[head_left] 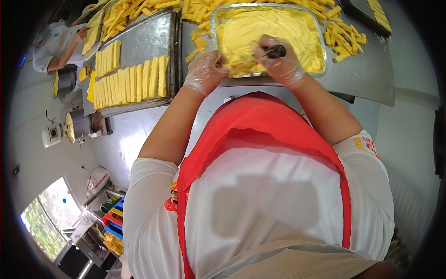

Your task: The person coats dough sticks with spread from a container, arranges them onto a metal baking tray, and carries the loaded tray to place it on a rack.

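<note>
My right hand (284, 65), in a clear plastic glove, is wrapped round a black-handled tool (276, 51) over the metal tray (324, 56). The tool's working end is blurred near the tray's left front corner. Pale yellow cream (265, 28) fills the tray, swirled and smeared up its sides. At the tray's left edge my gloved left hand (206, 72) is closed, its fingertips pinched together close to the cream. What it holds, if anything, I cannot make out.
Loose yellow sticks (346, 39) lie heaped around the tray. On the left, a dark baking sheet (153, 37) carries rows of cream-coated sticks (134, 83). A co-worker (60, 44) stands at the far left, one hand at another tray. Pots (79, 125) stand beyond the table.
</note>
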Demonstrator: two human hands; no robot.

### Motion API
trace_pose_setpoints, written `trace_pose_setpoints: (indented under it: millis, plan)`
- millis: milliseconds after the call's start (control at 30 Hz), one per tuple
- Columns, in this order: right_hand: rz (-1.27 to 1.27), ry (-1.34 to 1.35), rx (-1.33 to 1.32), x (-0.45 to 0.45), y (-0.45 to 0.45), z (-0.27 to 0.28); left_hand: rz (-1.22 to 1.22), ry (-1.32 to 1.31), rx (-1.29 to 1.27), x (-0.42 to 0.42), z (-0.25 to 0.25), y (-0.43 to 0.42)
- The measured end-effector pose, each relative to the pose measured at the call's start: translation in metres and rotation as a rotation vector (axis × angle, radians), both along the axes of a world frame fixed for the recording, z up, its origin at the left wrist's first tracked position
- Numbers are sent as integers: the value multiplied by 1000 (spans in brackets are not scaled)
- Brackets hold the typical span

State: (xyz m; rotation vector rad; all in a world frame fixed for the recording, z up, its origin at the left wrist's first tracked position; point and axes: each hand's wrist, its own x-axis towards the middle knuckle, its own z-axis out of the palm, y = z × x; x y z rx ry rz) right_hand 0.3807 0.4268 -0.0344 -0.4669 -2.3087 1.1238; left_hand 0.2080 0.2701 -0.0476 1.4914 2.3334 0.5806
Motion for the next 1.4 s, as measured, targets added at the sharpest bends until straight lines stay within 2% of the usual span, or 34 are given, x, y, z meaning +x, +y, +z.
trace_pose_setpoints:
  millis: [33, 100, 167, 200, 267, 300, 333, 400, 467, 533, 567, 633, 667, 733, 767, 833, 867, 933, 1000, 1033, 1067, 1100, 1133, 1200, 1233, 1267, 1333, 1400]
  plan:
    - [-93, -91, -214, 5, 8, -6, 3, -104, -7, -3, 4, -2]
    - [-129, -149, -495, 12, 30, -29, 13, -142, 11, -12, 12, -13]
    - [-24, -70, -23, 18, 46, -57, 49, -275, 55, -23, 26, -30]
    - [24, 3, 521, 20, 47, -62, 84, -256, 69, -35, 27, -38]
    - [-69, -41, 259, 17, 41, -61, 229, -514, 344, -60, 29, -58]
    - [-128, -64, 110, 14, 35, -56, 304, -337, 330, -73, 47, -66]
    - [-200, -106, -71, 11, 29, -48, 324, -324, 339, -92, 52, -76]
    - [-216, -116, 13, 6, 27, -51, 427, 88, 347, -148, 55, -89]
    - [-231, -111, -124, 3, 18, -42, 612, 143, 290, -202, 55, -101]
    - [-241, -133, -127, -1, 14, -36, 707, 313, 174, -251, 43, -112]
    - [-266, -147, -114, -3, 11, -35, 701, 312, 181, -274, 33, -116]
    - [-305, -163, -97, -7, 7, -33, 728, 319, -211, -309, 12, -123]
    - [-315, -187, -73, -7, 5, -33, 714, 313, -206, -320, 3, -129]
    - [-354, -214, -44, -7, 4, -32, 664, 523, -150, -336, -7, -127]
    - [-362, -218, -49, -6, 3, -33, 635, 519, -138, -338, -8, -122]
    - [-397, -199, 35, -5, -4, -30, 540, 804, 143, -329, 0, -106]
    - [-427, -209, 37, -4, -8, -28, 513, 790, 154, -329, 3, -85]
    - [-446, -207, -90, -6, -15, -24, 189, 749, 312, -323, 17, -33]
    - [-465, -209, -33, -6, -23, -16, 119, 625, 208, -296, 32, 26]
    - [-463, -191, 110, -7, -27, -12, 95, 617, 222, -291, 30, 52]
    - [-461, -180, 254, -7, -33, -7, -24, 607, 129, -288, 27, 80]
    - [-457, -165, 235, -8, -39, 2, -145, 596, 36, -288, 22, 107]
    - [-489, -178, 241, -7, -42, 4, -175, 586, 53, -290, 13, 130]
    - [-469, -115, 366, -3, -46, 7, -273, 790, -206, -299, -16, 176]
    - [-465, -84, 367, 1, -46, 6, -269, 778, -375, -301, -21, 194]
    - [-491, -105, 373, 4, -49, 9, -298, 769, -358, -303, -29, 206]
    - [-537, -3, 186, 9, -56, 21, -293, 724, -663, -290, -17, 215]
    - [-567, -16, 246, 18, -57, 27, -347, 734, -707, -303, -30, 228]
